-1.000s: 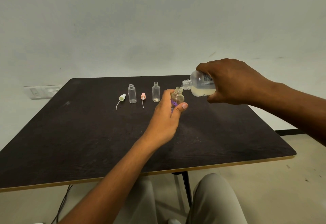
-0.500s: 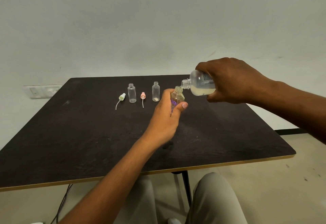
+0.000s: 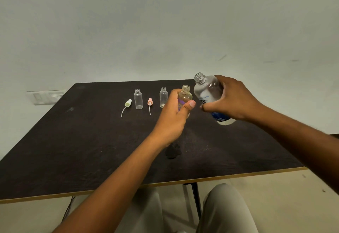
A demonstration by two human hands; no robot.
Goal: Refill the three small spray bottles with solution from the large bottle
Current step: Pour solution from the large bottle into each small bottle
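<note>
My left hand [image 3: 174, 117] grips a small clear spray bottle [image 3: 185, 97] with its cap off, held upright above the dark table [image 3: 73, 150]. Just to its right, my right hand [image 3: 233, 100] holds the large clear bottle [image 3: 207, 93], nearly upright with its open mouth pointing up and slightly left; milky liquid sits at its bottom. Two more small open bottles stand at the back of the table, one on the left [image 3: 138, 98] and one [image 3: 163, 97] partly behind my left hand. A pale green spray cap [image 3: 127, 104] and a pink spray cap [image 3: 150, 102] lie beside them.
A wet spot [image 3: 172, 152] marks the table under my left wrist. A wall socket plate [image 3: 45, 97] sits on the wall at the left. My knees [image 3: 225, 207] show below the table's front edge.
My right hand has tipped the large bottle back from a pouring tilt to nearly upright and drawn it away from the small bottle's mouth. My left hand has kept the small bottle in place.
</note>
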